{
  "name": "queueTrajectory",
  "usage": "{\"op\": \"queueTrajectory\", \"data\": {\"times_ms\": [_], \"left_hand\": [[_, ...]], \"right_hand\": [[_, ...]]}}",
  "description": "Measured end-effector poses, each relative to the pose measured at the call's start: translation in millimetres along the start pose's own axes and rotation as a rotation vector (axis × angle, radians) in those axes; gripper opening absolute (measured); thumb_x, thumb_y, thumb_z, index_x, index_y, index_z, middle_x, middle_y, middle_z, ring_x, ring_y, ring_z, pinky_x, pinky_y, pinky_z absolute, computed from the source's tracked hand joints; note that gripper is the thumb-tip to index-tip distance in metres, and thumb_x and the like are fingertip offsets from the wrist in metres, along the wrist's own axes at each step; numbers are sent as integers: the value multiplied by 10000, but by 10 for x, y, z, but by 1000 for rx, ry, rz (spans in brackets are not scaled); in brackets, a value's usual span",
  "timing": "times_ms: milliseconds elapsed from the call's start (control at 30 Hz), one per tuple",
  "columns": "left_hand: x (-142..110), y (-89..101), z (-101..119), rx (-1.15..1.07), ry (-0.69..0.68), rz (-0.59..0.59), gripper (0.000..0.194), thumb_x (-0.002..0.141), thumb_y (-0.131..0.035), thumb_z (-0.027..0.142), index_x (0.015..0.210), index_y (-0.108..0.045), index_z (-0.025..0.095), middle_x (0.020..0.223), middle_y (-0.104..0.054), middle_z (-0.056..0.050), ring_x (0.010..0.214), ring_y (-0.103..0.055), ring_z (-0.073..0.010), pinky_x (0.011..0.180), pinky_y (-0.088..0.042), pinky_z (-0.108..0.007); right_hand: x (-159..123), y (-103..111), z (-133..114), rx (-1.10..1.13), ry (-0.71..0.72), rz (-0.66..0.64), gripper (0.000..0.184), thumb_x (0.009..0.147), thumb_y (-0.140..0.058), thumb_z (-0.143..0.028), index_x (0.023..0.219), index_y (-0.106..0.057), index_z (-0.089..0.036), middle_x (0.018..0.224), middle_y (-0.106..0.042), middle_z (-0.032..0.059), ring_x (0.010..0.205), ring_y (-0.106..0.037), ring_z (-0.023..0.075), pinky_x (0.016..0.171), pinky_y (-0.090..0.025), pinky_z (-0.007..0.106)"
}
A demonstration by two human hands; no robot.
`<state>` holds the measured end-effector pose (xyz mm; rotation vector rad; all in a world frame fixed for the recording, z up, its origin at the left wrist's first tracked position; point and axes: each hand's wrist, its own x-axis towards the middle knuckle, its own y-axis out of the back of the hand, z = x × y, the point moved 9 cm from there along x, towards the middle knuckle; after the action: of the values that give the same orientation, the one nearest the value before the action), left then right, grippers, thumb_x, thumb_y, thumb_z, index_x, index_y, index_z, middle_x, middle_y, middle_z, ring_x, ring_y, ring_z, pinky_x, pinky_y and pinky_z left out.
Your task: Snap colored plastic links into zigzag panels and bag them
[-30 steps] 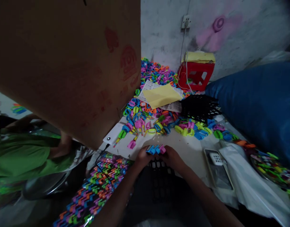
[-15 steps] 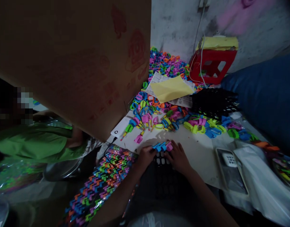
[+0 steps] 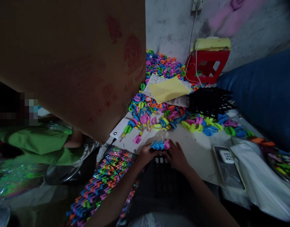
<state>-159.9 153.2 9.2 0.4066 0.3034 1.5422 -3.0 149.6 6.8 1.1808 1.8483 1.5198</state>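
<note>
A black tray with a grid of openings [image 3: 166, 184] lies in front of my body, its far end over the white table edge. Along that far end stands a short row of blue plastic band-shaped pieces [image 3: 157, 145], with a pink piece [image 3: 167, 144] at its right. My left hand [image 3: 145, 155] is closed at the tray's far left corner, beside the blue pieces. My right hand [image 3: 178, 158] is at the far right corner, its thumb and fingers around the pink piece; the exact contact is partly hidden.
Loose coloured pieces [image 3: 165, 64] are heaped against the wall, partly under yellow paper [image 3: 168, 90]. A large cardboard box [image 3: 83, 63] rises at left. Black trays [image 3: 210, 101], a phone [image 3: 230, 168] and a plastic bag [image 3: 256, 176] lie at right. A person's green clothing [image 3: 38, 142] shows left.
The camera view has shifted slightly. Both hands stay at the tray's far end, and the row of blue and pink pieces looks the same.
</note>
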Motion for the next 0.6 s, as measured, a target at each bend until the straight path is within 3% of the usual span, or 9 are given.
{"op": "queueTrajectory", "data": {"times_ms": [133, 333, 500, 600], "left_hand": [[72, -20, -61, 26, 6, 42, 142, 668, -728, 240, 633, -618, 157, 594, -576, 38, 588, -511, -117, 562, -438, -219], [78, 10, -35, 56, -16, 94, 128, 659, -718, 159, 630, -595, 171, 668, -590, 10, 695, -557, -151, 702, -474, -268], [105, -62, 15, -40, -9, -42, 213, 681, -772, 291, 817, -662, 168, 778, -681, 0, 724, -608, -148, 714, -509, -261], [143, -191, -72, -198, 96, -150, 345, 624, -821, 339, 868, -658, 156, 826, -698, -15, 748, -625, -153, 699, -520, -264]], "right_hand": [[5, 4, 2, 5, -6, -3, 520, 973, -355, -465, 1428, -400, -216, 1491, -400, 79, 1413, -286, 244, 1147, -198, 509], [12, -4, 8, 18, -23, -34, 537, 973, -338, -483, 1436, -391, -216, 1498, -389, 74, 1421, -266, 243, 1149, -193, 515], [12, 2, 11, 21, -17, -19, 549, 976, -322, -495, 1446, -373, -216, 1490, -400, 81, 1414, -282, 245, 1149, -189, 512], [14, 4, 7, 20, -14, -23, 548, 978, -313, -499, 1444, -374, -218, 1491, -399, 78, 1418, -274, 244, 1149, -187, 507]]}}
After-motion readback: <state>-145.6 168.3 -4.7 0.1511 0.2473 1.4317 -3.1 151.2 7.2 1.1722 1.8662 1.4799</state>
